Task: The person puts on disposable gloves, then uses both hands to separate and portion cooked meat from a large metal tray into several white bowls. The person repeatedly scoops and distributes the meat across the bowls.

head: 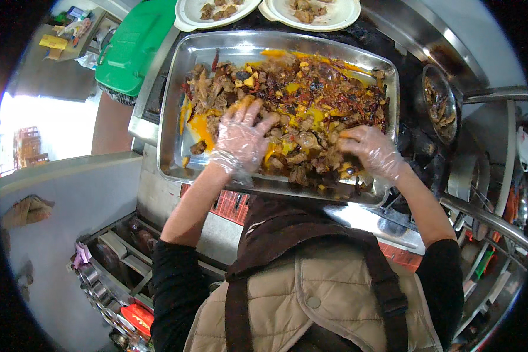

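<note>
A large rectangular stainless-steel tray point(255, 37) lies before me, holding oily cooked meat chunks point(299, 169) mixed with dried red chillies point(334, 99) and bits of spice. My left hand point(242, 134), in a clear plastic glove, rests palm down on the meat left of centre, its fingers apart. On the right side, my gloved right hand point(372, 149) reaches in with curled fingers touching the meat. Its fingertips are partly hidden, so whether it grips a piece is unclear. Orange oil point(200, 130) pools at the tray's left.
Two white dishes with meat pieces, a left dish point(189, 17) and a right dish point(345, 17), stand beyond the tray. A metal bowl of meat point(440, 103) is at right. A green lidded bin point(136, 44) stands at left. A metal rail point(484, 220) runs at lower right.
</note>
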Available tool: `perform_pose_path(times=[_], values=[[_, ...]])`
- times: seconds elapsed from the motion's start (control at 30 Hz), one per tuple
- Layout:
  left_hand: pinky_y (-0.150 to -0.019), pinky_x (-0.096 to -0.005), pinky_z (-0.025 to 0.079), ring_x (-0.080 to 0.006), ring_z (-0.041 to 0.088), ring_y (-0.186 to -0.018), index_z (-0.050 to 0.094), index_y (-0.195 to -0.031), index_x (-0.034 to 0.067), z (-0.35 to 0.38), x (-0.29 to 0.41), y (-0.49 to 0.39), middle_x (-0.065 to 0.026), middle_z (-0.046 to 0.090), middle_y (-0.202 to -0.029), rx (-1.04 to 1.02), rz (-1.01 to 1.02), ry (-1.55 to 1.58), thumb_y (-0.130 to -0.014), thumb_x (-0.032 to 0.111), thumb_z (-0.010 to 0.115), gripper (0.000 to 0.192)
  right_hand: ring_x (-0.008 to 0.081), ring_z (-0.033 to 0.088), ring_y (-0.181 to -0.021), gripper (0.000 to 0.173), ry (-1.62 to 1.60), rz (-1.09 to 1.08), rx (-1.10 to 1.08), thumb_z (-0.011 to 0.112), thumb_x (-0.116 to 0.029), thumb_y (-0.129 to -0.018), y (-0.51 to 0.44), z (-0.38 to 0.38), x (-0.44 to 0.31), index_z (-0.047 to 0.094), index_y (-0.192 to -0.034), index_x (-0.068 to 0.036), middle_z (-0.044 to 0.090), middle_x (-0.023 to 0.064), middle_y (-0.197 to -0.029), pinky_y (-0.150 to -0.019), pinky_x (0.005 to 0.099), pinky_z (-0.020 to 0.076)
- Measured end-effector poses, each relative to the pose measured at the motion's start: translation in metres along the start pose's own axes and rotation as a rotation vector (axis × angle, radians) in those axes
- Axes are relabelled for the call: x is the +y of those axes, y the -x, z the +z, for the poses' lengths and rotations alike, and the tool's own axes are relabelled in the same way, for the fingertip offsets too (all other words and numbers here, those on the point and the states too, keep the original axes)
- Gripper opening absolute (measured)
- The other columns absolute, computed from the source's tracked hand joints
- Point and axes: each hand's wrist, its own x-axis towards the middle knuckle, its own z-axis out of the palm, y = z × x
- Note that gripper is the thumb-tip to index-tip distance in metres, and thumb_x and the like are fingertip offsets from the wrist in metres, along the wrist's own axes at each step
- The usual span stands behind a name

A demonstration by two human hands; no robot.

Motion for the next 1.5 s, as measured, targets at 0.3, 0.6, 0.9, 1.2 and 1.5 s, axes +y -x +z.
perform_pose_path(times=[0.3,0.6,0.9,1.2,1.5], values=[[-0.112,-0.0524,0.034,-0.0316,0.041,-0.142,0.061,-0.135,0.02,-0.003,0.023,0.017,-0.0096,0.05,-0.146,0.265,0.136,0.047,-0.086,0.035,0.071,0.051,0.0269,0.062,-0.1,0.024,0.058,-0.001,-0.342,0.066,-0.006,-0.08,0.003,0.011,-0.017,0.075,-0.099,-0.016,0.066,0.0037,-0.111,-0.089,0.0394,0.0542],[-0.089,-0.0456,0.051,-0.031,0.062,-0.108,0.071,-0.109,0.013,-0.006,0.046,0.033,-0.0086,0.066,-0.112,0.375,0.091,0.227,-0.074,0.01,0.073,0.035,0.0331,0.064,-0.104,0.032,-0.077,0.089,-0.109,0.062,-0.015,-0.089,-0.09,0.007,-0.01,0.063,-0.119,-0.005,0.065,0.0137,-0.113,-0.092,0.0415,0.0541],[-0.095,-0.0474,0.051,-0.0349,0.063,-0.107,0.068,-0.115,0.008,-0.015,0.01,0.068,-0.0121,0.068,-0.109,0.53,-0.222,0.257,-0.083,0.006,0.071,0.032,0.0242,0.067,-0.089,0.022,-0.24,0.154,-0.246,0.063,-0.011,-0.089,-0.12,0.007,0.008,0.061,-0.11,-0.003,0.064,0.0107,-0.096,-0.079,0.038,0.056],[-0.082,-0.0456,0.058,-0.0366,0.067,-0.097,0.065,-0.123,0.01,-0.017,0.033,0.025,-0.0154,0.064,-0.117,0.281,-0.074,0.309,-0.079,0.007,0.071,0.045,0.0134,0.064,-0.083,0.029,-1.083,0.621,0.168,0.061,-0.036,-0.094,-0.161,-0.05,0.046,0.062,-0.107,-0.011,0.065,0.0015,-0.093,-0.072,0.0313,0.0504],[-0.076,-0.0443,0.057,-0.0302,0.07,-0.091,0.066,-0.119,0.009,-0.009,0.033,-0.021,-0.0114,0.065,-0.103,-0.09,0.036,0.038,-0.085,0.013,0.06,0.034,0.0379,0.064,-0.11,0.04,-0.236,0.551,0.418,0.069,-0.029,-0.092,-0.248,-0.031,0.267,0.062,-0.125,-0.008,0.067,0.0201,-0.117,-0.091,0.0474,0.0546]])
